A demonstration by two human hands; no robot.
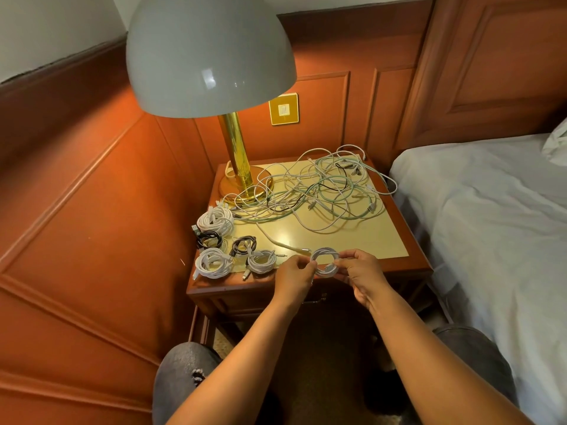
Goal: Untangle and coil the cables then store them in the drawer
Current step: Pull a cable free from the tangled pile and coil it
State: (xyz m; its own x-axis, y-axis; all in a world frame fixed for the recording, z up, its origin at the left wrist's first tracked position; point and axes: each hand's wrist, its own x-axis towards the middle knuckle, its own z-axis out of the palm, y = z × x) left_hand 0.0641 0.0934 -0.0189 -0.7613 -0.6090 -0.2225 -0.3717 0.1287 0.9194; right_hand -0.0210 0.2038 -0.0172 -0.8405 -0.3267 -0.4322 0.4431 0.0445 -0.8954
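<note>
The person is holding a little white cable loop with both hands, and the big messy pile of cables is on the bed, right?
Not quite. The head view shows both hands holding the white cable loop, but the messy pile of cables is on the bedside table, beside the lamp, not on the bed.

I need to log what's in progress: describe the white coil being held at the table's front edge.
The white coil is a thin, smooth-looking cable wound into several round loops, held roughly upright above the front edge of the bedside table. The left hand pinches its left side and the right hand pinches its right. A loose tail runs from it back across the tabletop.
</note>
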